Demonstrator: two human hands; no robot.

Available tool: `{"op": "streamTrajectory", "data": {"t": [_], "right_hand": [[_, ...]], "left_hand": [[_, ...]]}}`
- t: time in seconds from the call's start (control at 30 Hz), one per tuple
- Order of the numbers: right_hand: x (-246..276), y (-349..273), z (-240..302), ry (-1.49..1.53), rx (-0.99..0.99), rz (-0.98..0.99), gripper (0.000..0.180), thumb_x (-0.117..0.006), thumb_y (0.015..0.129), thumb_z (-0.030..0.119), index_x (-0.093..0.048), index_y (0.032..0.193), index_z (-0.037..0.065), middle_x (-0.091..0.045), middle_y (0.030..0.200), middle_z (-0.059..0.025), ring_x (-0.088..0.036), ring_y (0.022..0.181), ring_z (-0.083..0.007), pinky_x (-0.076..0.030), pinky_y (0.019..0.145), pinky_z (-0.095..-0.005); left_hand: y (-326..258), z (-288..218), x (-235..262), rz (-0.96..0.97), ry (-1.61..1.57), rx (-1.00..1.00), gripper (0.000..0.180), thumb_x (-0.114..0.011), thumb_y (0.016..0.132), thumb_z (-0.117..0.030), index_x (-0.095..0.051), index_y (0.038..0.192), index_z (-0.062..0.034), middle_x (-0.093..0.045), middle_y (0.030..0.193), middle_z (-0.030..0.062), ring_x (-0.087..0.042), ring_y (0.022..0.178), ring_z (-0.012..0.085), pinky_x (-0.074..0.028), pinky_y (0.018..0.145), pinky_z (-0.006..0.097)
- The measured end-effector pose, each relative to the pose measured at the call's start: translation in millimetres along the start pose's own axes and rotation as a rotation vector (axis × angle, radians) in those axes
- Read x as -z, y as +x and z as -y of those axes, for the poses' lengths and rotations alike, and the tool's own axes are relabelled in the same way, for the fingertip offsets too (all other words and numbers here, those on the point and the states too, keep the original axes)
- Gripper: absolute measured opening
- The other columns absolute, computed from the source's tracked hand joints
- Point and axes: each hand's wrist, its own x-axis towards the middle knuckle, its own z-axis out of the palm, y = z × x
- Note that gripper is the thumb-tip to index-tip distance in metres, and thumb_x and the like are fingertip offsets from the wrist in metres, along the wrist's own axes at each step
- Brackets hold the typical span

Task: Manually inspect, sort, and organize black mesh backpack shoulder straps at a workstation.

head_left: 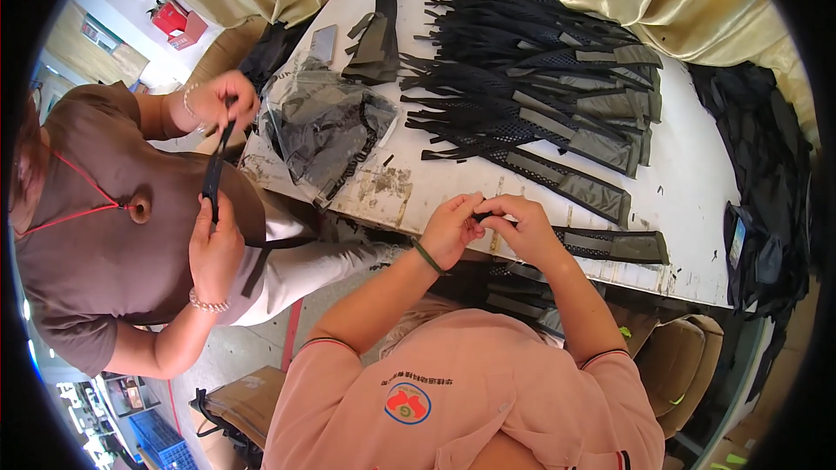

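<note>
At the near edge of the table, my left hand (pixel 451 228) and my right hand (pixel 524 228) meet with fingertips pinched together. Between them is a small black bit of strap (pixel 482 216), mostly covered by the fingers. From behind my right hand a black-and-grey mesh strap (pixel 614 245) runs out to the right, lying flat on the table; it seems to be the same piece, though the hand hides the join. Just beyond my hands, another mesh strap (pixel 557 178) lies slantwise at the front of a spread of similar straps (pixel 540 61).
The white table (pixel 435 191) has worn, stained patches. On its left are a clear plastic bag (pixel 322 135) of black pieces and a folded strap bundle (pixel 376 39). A dark pile (pixel 758 174) hangs at the right. At left, a co-worker (pixel 131 200) handles a black strap (pixel 216 170).
</note>
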Motion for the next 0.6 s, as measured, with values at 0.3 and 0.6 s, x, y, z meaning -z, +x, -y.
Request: {"op": "streamTrajectory", "data": {"t": [0.3, 0.6], "right_hand": [[-2.6, -10.1, 9.0, -0.123, 0.176, -0.239, 0.012, -0.063, 0.077, -0.002, -0.06, 0.086, 0.006, -0.056, 0.081, -0.0042, -0.051, 0.073, -0.0167, -0.043, 0.068, -0.0282], [0.4, -16.0, 2.3, 0.485, -0.263, -0.21, 0.023, -0.065, 0.078, -0.001, -0.049, 0.093, 0.005, -0.053, 0.078, 0.0032, -0.047, 0.067, -0.0024, -0.038, 0.06, -0.0178]], "left_hand": [[-7.5, -3.2, -16.4, 0.0, 0.148, -0.239, 0.012, -0.058, 0.091, -0.015, -0.052, 0.09, -0.0052, -0.061, 0.08, 0.0041, -0.058, 0.068, 0.0102, -0.05, 0.061, 0.025], [-7.5, -0.2, -24.5, -0.086, 0.154, -0.37, 0.008, -0.061, 0.088, -0.006, -0.055, 0.087, -0.003, -0.063, 0.084, 0.0047, -0.06, 0.074, 0.0092, -0.052, 0.067, 0.024]]}}
